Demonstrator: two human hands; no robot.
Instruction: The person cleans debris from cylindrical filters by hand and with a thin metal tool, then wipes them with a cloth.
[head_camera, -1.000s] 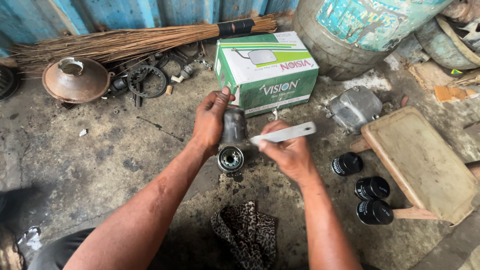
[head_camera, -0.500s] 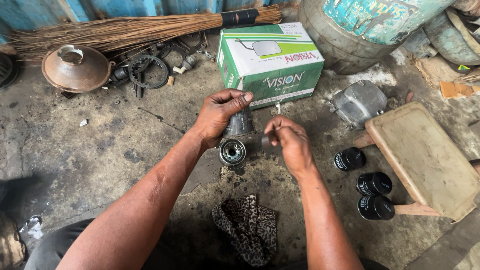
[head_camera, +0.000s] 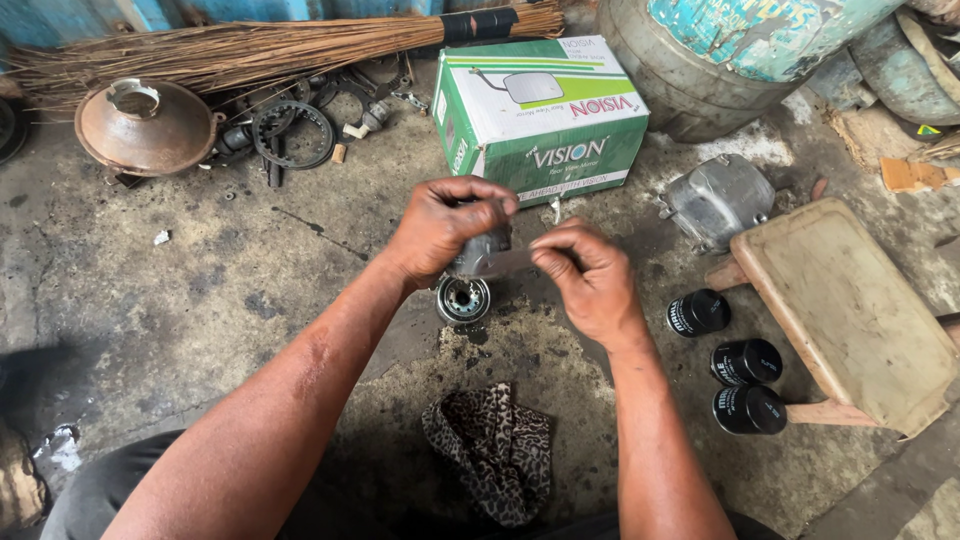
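Seemingly greasy metal bearing housing (head_camera: 466, 290), open bore visible.

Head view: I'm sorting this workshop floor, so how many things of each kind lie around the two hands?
Black cylindrical canisters: 3
Green and white cardboard box: 1
Straw broom: 1
Leopard-print cloth: 1
Wooden stool: 1
Round metal bearing part, under the left hand: 1
Flat metal tool, in the right hand: 1
Total: 9

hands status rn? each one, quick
Left hand: closed around a round metal part, gripping its upper end.
Right hand: closed, pinching a flat pale strip against that part.
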